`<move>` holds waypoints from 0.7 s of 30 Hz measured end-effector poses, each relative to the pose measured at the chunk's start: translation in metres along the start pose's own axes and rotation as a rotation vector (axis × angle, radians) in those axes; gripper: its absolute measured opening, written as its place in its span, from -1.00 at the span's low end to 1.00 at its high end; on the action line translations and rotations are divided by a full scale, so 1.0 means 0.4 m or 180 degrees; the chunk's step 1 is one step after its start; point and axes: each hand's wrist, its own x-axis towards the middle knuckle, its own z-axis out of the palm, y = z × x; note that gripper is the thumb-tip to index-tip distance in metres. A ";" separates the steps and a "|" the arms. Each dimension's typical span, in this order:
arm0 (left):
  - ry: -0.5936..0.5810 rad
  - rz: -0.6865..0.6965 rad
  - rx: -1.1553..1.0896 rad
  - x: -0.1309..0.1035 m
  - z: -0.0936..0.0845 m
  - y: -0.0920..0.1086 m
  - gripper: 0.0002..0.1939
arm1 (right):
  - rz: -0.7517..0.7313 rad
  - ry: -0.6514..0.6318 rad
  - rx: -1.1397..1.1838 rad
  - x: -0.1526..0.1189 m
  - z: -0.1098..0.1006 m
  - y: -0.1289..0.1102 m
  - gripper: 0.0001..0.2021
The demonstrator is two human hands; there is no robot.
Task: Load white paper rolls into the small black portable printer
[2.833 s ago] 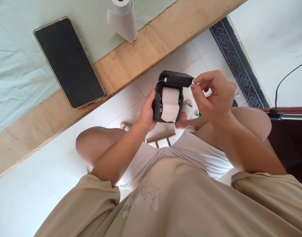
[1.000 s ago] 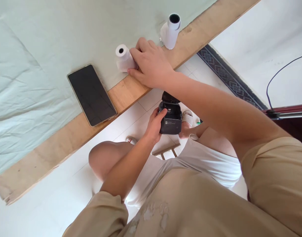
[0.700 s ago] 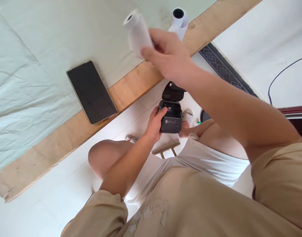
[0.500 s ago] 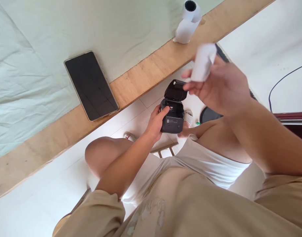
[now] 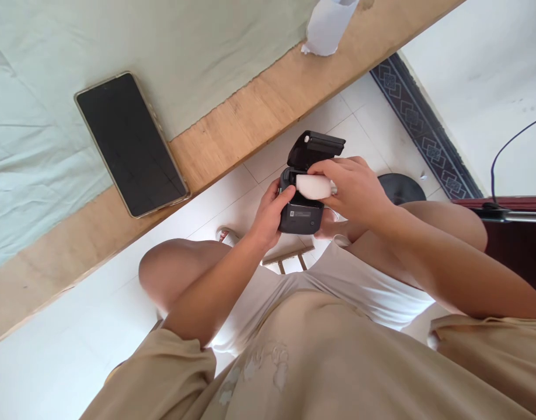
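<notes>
Left hand is closed around the black device, lid raised; right hand, half closed, holds the white roll at its opening. Loading appears underway; seating calls for level alignment.

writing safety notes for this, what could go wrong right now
The white paper roll could slip from the right hand and drop to the floor, since the black device is held off the table. The left thumb lies at the device's rim and might be pinched if the lid swings down. A bump could push off the phone, its corner near the table edge.
</notes>
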 end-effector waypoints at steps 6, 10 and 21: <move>-0.0106 0.0117 -0.0033 0.004 0.014 -0.001 -0.54 | -0.0106 0.0264 0.0008 -0.013 0.017 -0.020 -0.71; -0.0145 0.0072 -0.0064 0.008 0.015 -0.002 -0.49 | 0.0103 0.0520 0.0502 -0.021 -0.001 -0.021 -0.74; -0.0116 0.0102 -0.0176 -0.002 0.015 0.004 -0.56 | -0.0114 0.0929 0.0932 -0.013 -0.005 -0.031 -0.87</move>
